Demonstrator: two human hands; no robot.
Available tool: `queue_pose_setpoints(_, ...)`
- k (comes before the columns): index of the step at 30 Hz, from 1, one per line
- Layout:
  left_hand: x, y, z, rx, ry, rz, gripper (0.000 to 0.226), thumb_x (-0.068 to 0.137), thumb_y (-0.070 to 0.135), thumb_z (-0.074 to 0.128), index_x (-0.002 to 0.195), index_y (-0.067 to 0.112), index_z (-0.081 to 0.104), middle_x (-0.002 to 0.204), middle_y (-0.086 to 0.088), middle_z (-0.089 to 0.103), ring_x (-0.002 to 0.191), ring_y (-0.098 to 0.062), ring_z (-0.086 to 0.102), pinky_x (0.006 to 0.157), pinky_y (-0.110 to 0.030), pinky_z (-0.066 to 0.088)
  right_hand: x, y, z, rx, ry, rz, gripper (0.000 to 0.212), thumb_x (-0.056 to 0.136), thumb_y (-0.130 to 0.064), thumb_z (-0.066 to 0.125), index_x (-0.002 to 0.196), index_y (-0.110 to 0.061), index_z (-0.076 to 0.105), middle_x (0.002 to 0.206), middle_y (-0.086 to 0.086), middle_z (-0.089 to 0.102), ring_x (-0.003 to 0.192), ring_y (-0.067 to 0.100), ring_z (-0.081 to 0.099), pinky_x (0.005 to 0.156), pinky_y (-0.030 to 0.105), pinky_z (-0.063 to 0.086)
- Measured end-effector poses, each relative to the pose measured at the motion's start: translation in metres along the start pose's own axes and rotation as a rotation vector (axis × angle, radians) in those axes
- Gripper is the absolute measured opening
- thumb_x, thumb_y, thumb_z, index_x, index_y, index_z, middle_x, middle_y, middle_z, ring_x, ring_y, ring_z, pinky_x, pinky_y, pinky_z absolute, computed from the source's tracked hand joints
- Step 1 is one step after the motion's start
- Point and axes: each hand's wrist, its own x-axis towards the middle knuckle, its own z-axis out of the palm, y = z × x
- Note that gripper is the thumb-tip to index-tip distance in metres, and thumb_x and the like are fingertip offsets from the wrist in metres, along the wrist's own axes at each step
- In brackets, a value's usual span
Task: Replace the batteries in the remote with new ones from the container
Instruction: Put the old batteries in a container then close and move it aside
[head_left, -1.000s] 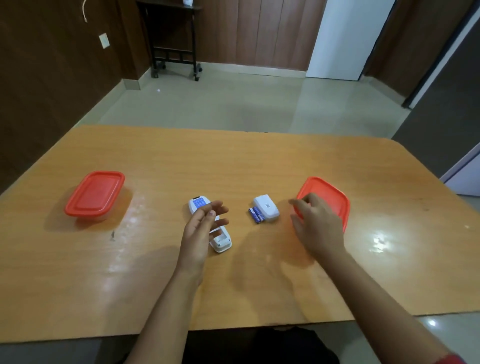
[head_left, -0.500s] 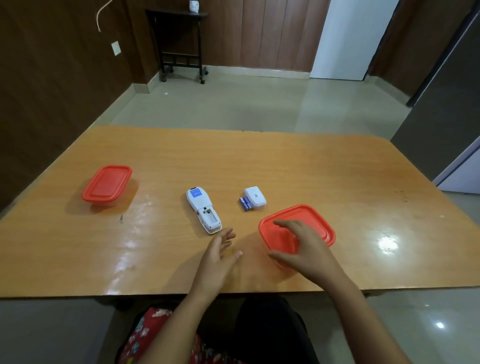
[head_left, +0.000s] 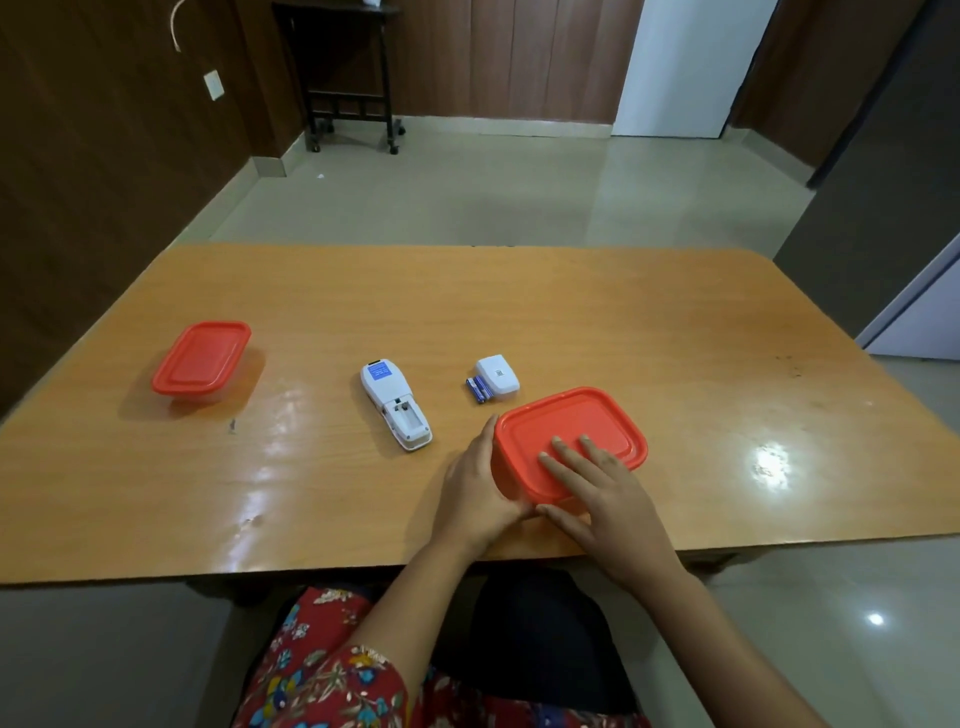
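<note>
A white remote (head_left: 395, 404) lies face down on the table with its battery bay open and empty. Its white cover (head_left: 497, 375) rests to the right, with two blue batteries (head_left: 479, 389) beside it. A container with a red lid (head_left: 569, 439) stands near the front edge. My left hand (head_left: 475, 488) grips its left side. My right hand (head_left: 597, 493) lies flat on the lid, thumb at the near rim. The lid is on.
A second red-lidded container (head_left: 201, 359) stands at the table's left. The wooden table (head_left: 519, 301) has its front edge just under my wrists. A dark trolley (head_left: 348, 78) stands by the far wall.
My right hand pulled the red-lidded container from the right side toward the front edge. My left hand left the remote and now clasps the container's left side.
</note>
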Motion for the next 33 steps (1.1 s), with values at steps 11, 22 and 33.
queue_pose_setpoints(11,0.001,0.002,-0.001,-0.061,0.006,0.041,0.106,0.045,0.072,0.077,0.137,0.032,0.042,0.127,0.013,0.057,0.116,-0.006,0.053,0.098,-0.036,0.047,0.006,-0.002,0.005,0.018,0.243,-0.043,0.053,0.099,-0.048,0.028,0.125,-0.016,0.062,0.128,0.008,0.063,0.122,0.037,0.055,0.097,0.052,0.044)
queue_pose_setpoints(22,-0.005,0.007,-0.004,-0.029,-0.002,-0.055,0.117,0.039,0.058,0.084,0.142,0.031,0.035,0.138,0.014,0.047,0.127,-0.007,0.043,0.106,-0.033,0.04,0.053,0.027,-0.063,0.635,0.781,0.736,0.038,0.103,-0.031,0.03,0.104,-0.006,0.059,0.084,0.001,0.064,0.072,0.014,0.058,0.062,0.029,0.049)
queue_pose_setpoints(33,-0.011,-0.022,-0.05,0.051,0.008,0.101,0.117,0.06,0.049,0.083,0.152,0.031,0.012,0.147,0.013,0.036,0.134,-0.003,0.032,0.108,-0.025,0.029,0.052,0.088,-0.045,1.162,0.422,1.329,0.012,0.087,0.001,0.038,0.094,-0.002,0.047,0.075,0.006,0.041,0.066,0.021,0.04,0.058,0.031,0.033)
